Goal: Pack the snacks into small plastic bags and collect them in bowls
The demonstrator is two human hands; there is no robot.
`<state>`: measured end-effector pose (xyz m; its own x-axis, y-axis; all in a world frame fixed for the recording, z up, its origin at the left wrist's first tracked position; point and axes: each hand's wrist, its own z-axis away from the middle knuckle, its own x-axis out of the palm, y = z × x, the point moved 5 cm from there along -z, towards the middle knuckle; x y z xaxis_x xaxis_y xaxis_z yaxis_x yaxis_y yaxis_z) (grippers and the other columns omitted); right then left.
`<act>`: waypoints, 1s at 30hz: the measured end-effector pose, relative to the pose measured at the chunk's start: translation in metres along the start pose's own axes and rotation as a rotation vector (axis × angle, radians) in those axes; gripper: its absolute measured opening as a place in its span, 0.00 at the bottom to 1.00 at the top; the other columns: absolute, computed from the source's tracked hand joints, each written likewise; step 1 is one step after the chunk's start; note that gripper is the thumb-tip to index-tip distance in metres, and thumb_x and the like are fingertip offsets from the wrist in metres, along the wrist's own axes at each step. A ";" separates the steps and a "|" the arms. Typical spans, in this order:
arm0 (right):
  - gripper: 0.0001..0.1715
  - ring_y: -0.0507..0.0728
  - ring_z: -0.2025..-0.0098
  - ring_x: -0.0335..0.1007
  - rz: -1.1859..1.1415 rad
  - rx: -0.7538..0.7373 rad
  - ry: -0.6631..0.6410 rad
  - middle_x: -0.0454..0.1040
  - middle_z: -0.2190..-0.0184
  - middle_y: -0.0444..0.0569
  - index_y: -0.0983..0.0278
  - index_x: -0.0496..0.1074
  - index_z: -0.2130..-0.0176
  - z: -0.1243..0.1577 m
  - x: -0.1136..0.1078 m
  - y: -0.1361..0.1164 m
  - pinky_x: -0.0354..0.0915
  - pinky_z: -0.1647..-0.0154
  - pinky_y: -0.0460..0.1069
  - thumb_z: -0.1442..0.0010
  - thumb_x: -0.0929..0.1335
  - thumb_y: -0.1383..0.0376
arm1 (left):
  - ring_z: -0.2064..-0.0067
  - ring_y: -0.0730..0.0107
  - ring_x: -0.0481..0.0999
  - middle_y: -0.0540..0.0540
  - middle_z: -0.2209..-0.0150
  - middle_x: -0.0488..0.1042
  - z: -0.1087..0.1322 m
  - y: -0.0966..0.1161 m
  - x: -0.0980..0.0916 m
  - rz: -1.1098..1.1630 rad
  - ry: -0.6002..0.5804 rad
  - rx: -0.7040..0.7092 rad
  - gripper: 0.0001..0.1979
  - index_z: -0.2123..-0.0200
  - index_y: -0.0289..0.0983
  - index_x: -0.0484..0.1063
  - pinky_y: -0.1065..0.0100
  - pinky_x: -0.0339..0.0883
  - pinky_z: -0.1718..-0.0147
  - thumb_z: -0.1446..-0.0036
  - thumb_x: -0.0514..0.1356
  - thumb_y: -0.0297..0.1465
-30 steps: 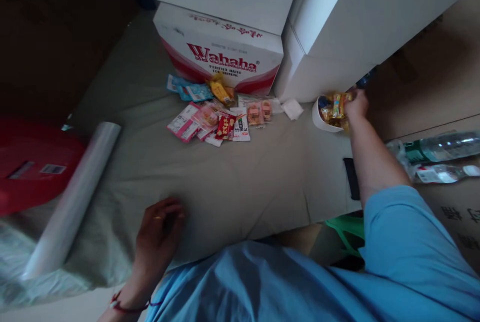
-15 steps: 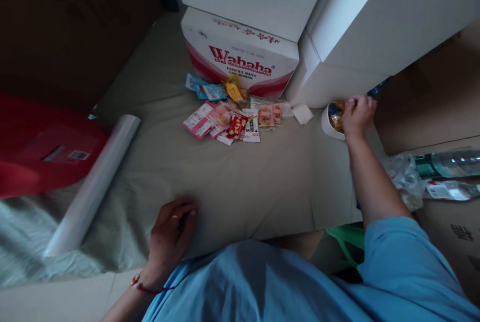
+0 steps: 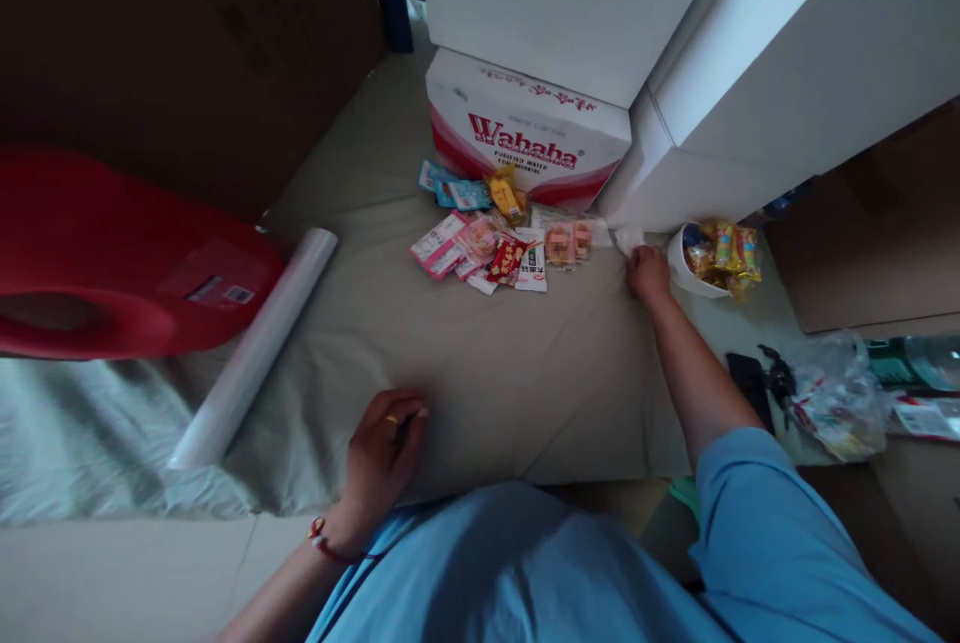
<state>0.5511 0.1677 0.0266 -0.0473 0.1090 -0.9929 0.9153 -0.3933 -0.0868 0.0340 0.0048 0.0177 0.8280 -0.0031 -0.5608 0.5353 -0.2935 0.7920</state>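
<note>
My right hand [image 3: 649,273] pinches a small white packet [image 3: 628,239] on the grey-green cloth, just left of a white bowl [image 3: 686,273] full of gold-wrapped snacks [image 3: 724,248]. My left hand [image 3: 388,438] rests near the front edge of the cloth with its fingers curled together; nothing shows in it. Left of the white packet lie clear-wrapped pink snacks [image 3: 568,242], a red packet [image 3: 507,260], a white packet with black print [image 3: 532,263], pink-and-white packets [image 3: 440,245], a yellow packet [image 3: 506,195] and blue packets [image 3: 459,191].
A Wahaha carton [image 3: 529,128] stands behind the packets. At the left are a clear plastic roll [image 3: 255,348] and a red container [image 3: 142,263]. A plastic bag [image 3: 840,398] and bottles [image 3: 911,363] lie at the right.
My right hand has moved left from the bowl to the small white packet, leaving the gold snacks uncovered. The view has shifted; my left hand keeps its place and curled pose.
</note>
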 end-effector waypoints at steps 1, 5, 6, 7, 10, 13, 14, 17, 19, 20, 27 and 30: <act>0.20 0.66 0.49 0.68 0.005 0.001 0.008 0.75 0.51 0.70 0.76 0.76 0.49 0.001 -0.001 -0.002 0.60 0.47 0.56 0.37 0.65 0.70 | 0.58 0.66 0.79 0.45 0.59 0.78 -0.006 0.005 0.002 0.053 -0.001 -0.016 0.08 0.62 0.41 0.77 0.65 0.74 0.56 0.34 0.58 0.35; 0.24 0.65 0.46 0.66 -0.003 -0.040 0.073 0.72 0.46 0.68 0.71 0.75 0.44 0.000 -0.009 -0.025 0.59 0.46 0.56 0.37 0.63 0.69 | 0.62 0.68 0.75 0.46 0.61 0.76 -0.047 0.023 0.032 0.480 -0.129 -0.223 0.09 0.59 0.39 0.77 0.67 0.71 0.63 0.37 0.61 0.37; 0.23 0.64 0.47 0.67 -0.025 -0.066 0.063 0.73 0.47 0.67 0.69 0.75 0.44 -0.003 -0.008 -0.035 0.60 0.47 0.55 0.36 0.63 0.69 | 0.67 0.71 0.73 0.47 0.65 0.75 -0.059 0.027 0.048 0.667 -0.232 -0.317 0.10 0.59 0.38 0.76 0.69 0.68 0.69 0.37 0.61 0.38; 0.22 0.64 0.49 0.68 -0.055 -0.091 0.039 0.74 0.48 0.66 0.69 0.76 0.46 -0.006 -0.006 -0.045 0.61 0.48 0.54 0.36 0.63 0.68 | 0.70 0.73 0.71 0.48 0.66 0.75 -0.071 0.034 0.064 0.842 -0.337 -0.394 0.11 0.60 0.37 0.75 0.70 0.65 0.72 0.39 0.63 0.39; 0.19 0.63 0.53 0.71 -0.152 -0.071 -0.004 0.76 0.52 0.66 0.69 0.78 0.52 -0.014 0.002 -0.068 0.63 0.51 0.54 0.38 0.65 0.66 | 0.68 0.75 0.71 0.48 0.64 0.75 -0.104 0.051 0.104 1.176 -0.476 -0.483 0.14 0.60 0.37 0.74 0.72 0.62 0.72 0.46 0.68 0.38; 0.17 0.63 0.56 0.72 -0.166 0.020 0.041 0.78 0.55 0.66 0.70 0.79 0.57 -0.008 0.003 -0.073 0.63 0.54 0.54 0.38 0.63 0.66 | 0.67 0.75 0.71 0.48 0.63 0.74 -0.120 0.057 0.132 1.249 -0.604 -0.467 0.18 0.60 0.36 0.74 0.72 0.63 0.70 0.50 0.70 0.40; 0.17 0.63 0.57 0.72 -0.176 0.049 0.064 0.79 0.57 0.65 0.69 0.79 0.59 0.000 0.002 -0.072 0.63 0.55 0.54 0.38 0.63 0.66 | 0.68 0.76 0.71 0.49 0.64 0.74 -0.122 0.056 0.138 1.238 -0.630 -0.462 0.18 0.60 0.36 0.74 0.72 0.62 0.71 0.50 0.70 0.40; 0.14 0.60 0.64 0.70 -0.387 0.160 0.170 0.79 0.65 0.57 0.67 0.77 0.63 0.046 -0.005 -0.066 0.63 0.59 0.52 0.39 0.65 0.61 | 0.73 0.78 0.66 0.54 0.71 0.70 -0.118 0.047 0.148 1.136 -0.699 -0.435 0.18 0.62 0.37 0.71 0.73 0.58 0.74 0.49 0.70 0.42; 0.14 0.56 0.70 0.66 -0.680 0.238 0.200 0.75 0.72 0.48 0.64 0.76 0.65 0.094 -0.006 -0.070 0.61 0.65 0.50 0.40 0.68 0.56 | 0.76 0.79 0.63 0.56 0.75 0.66 -0.115 0.044 0.153 1.060 -0.746 -0.398 0.19 0.65 0.37 0.68 0.73 0.57 0.76 0.47 0.69 0.45; 0.16 0.54 0.73 0.63 -0.842 0.267 0.148 0.72 0.75 0.44 0.63 0.75 0.64 0.120 -0.003 -0.077 0.60 0.68 0.49 0.40 0.69 0.53 | 0.77 0.79 0.63 0.57 0.76 0.66 -0.114 0.044 0.154 1.037 -0.751 -0.380 0.20 0.65 0.38 0.67 0.73 0.57 0.76 0.47 0.69 0.47; 0.13 0.53 0.69 0.68 -1.275 0.214 -0.146 0.75 0.71 0.43 0.59 0.75 0.66 0.241 0.009 -0.142 0.63 0.65 0.48 0.45 0.76 0.54 | 0.76 0.78 0.67 0.55 0.75 0.69 -0.119 0.048 0.159 1.014 -0.629 -0.308 0.24 0.66 0.38 0.67 0.72 0.59 0.77 0.47 0.68 0.52; 0.16 0.50 0.75 0.61 -1.468 0.321 -0.156 0.69 0.76 0.39 0.58 0.72 0.67 0.240 0.013 -0.143 0.59 0.71 0.47 0.47 0.77 0.53 | 0.78 0.79 0.64 0.56 0.77 0.67 -0.118 0.049 0.157 1.088 -0.622 -0.343 0.24 0.69 0.38 0.65 0.73 0.58 0.77 0.46 0.67 0.52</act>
<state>0.3235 0.0058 0.0066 -0.8751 0.4839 -0.0086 -0.1030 -0.2036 -0.9736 0.2097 0.1027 -0.0026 0.6956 -0.5511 0.4610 -0.2665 0.3980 0.8779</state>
